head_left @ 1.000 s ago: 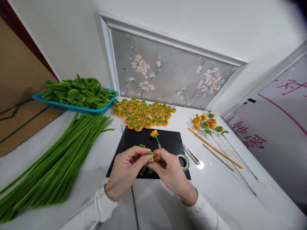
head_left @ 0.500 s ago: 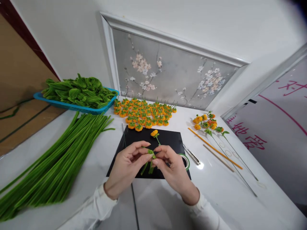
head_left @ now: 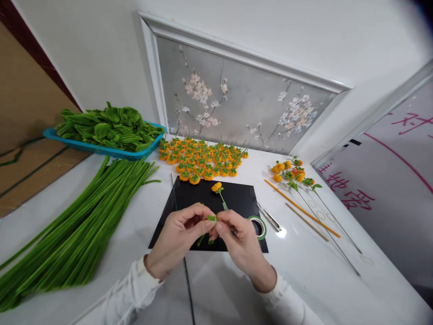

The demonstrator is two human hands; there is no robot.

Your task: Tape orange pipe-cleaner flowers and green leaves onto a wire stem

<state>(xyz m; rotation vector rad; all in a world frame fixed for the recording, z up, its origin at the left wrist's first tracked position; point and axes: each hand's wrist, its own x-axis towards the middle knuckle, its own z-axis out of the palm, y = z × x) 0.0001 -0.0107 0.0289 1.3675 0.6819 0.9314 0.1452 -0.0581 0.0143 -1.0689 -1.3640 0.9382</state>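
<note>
Small fuzzy bright-green piece (head_left: 211, 217), mostly hidden by fingers, over the black rectangular mat (head_left: 233, 194); left hand (head_left: 179, 239) pinches it, thumb against fingers; right hand (head_left: 241, 243) grips its right end, fingertips closed; count: one piece at the fingertips, one green tape roll (head_left: 263, 230), one two-headed orange flower stem (head_left: 221, 197), one blue plastic tray (head_left: 111, 151).

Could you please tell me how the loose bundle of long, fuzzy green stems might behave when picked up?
The fuzzy green stems would probably feel light for their bulk, being thin. They look springy rather than limp, as most lie nearly straight. With no tie visible, they may splay apart.
</note>
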